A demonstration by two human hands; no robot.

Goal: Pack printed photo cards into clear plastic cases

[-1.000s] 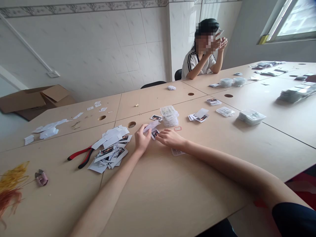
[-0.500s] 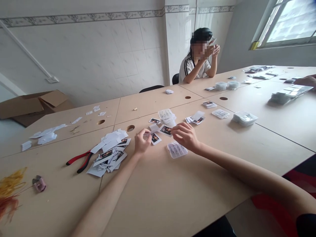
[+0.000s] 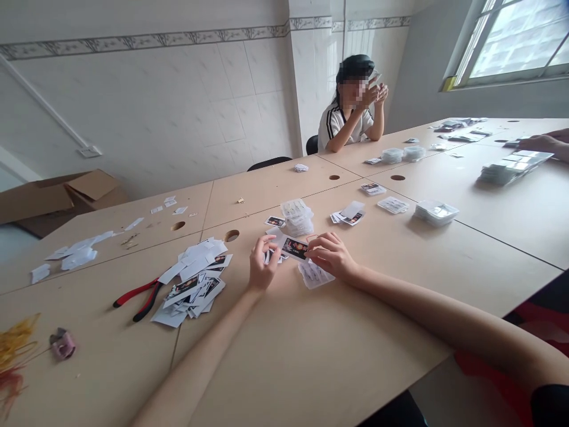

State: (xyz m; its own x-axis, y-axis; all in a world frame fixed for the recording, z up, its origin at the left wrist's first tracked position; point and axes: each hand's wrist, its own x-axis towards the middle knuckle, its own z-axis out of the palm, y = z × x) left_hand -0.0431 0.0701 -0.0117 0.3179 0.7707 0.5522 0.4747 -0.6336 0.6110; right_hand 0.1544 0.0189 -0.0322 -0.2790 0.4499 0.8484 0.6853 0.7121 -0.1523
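My left hand [image 3: 263, 265] and my right hand [image 3: 331, 255] meet over the light wooden table [image 3: 311, 344]. Between them I hold a small photo card [image 3: 294, 248] with a dark picture and white border; the right fingers pinch its right edge, the left fingers touch its left side. A second small card [image 3: 272, 255] lies under my left fingers. A clear plastic sleeve [image 3: 315, 274] rests on the table below my right hand. A heap of photo cards and white slips [image 3: 193, 281] lies left of my left hand.
Red-handled pliers [image 3: 136, 295] lie left of the heap. A stack of clear sleeves [image 3: 297, 216] stands behind my hands. Another person [image 3: 351, 112] sits at the far side, hands raised. Sleeve stacks [image 3: 434, 212] and cards lie to the right. Cardboard [image 3: 53, 196] rests at far left.
My right hand lifted from the table, picked up a photo card and brought it toward my left hand. The clear sleeve that lay under it is uncovered. The camera view shifted slightly.
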